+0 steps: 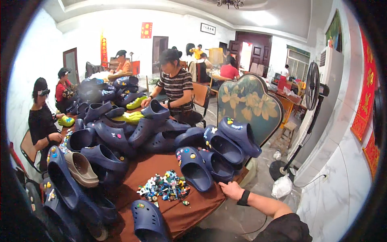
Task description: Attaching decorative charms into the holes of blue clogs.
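My right hand (pixel 230 189) rests on the near right edge of the brown-clothed table (pixel 141 171), with a black wristband (pixel 243 197) on the wrist and nothing visible in the hand. Closest to it is a navy clog (pixel 193 169) with small charms on it. A heap of colourful shoe charms (pixel 165 188) lies just left of the hand. Another navy clog (pixel 147 220) sits at the front edge. My left hand is out of view.
Many navy clogs cover the table, with a beige one (pixel 82 168) at the left. A person in a striped shirt (pixel 175 82) works opposite, another in black (pixel 40 121) at the left. A floral-backed chair (pixel 248 105), standing fan (pixel 312 90) and white bag (pixel 282 186) stand to the right.
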`<state>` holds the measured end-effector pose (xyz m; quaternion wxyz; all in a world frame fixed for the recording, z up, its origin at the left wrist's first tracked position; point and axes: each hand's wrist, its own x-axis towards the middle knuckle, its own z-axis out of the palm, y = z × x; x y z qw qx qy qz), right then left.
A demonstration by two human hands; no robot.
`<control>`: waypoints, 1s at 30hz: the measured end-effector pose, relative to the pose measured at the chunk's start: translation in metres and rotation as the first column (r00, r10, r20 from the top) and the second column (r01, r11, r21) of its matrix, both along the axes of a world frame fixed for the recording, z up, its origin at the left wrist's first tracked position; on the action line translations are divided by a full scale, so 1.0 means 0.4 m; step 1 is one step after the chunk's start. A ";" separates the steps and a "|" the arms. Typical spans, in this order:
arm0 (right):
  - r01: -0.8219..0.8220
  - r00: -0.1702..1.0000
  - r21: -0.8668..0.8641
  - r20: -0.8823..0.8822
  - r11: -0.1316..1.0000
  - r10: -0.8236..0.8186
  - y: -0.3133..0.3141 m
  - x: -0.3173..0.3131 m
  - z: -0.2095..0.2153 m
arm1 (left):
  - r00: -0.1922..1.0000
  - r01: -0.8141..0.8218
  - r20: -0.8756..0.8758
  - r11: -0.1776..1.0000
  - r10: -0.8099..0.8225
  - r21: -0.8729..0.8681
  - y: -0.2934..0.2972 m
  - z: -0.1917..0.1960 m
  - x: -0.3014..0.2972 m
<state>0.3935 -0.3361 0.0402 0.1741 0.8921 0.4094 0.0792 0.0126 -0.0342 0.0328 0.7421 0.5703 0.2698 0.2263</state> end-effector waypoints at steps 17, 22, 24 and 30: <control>-0.529 0.828 -0.144 -0.305 0.836 0.471 -0.081 0.143 0.010 | 0.995 -0.091 0.023 0.995 0.092 -0.038 0.002 -0.015 -0.022; -0.351 0.910 -0.050 -0.253 0.935 0.328 -0.069 0.103 0.016 | 0.996 -0.085 0.010 0.995 0.086 -0.059 -0.008 -0.022 -0.019; -0.279 0.928 -0.006 -0.257 0.960 0.269 -0.088 0.097 0.006 | 0.997 -0.073 0.011 0.995 0.074 -0.068 -0.013 -0.022 -0.010; -0.187 0.981 -0.250 -0.105 0.950 0.166 -0.090 0.057 0.047 | 0.998 -0.067 0.000 0.994 0.068 -0.082 -0.018 -0.022 -0.006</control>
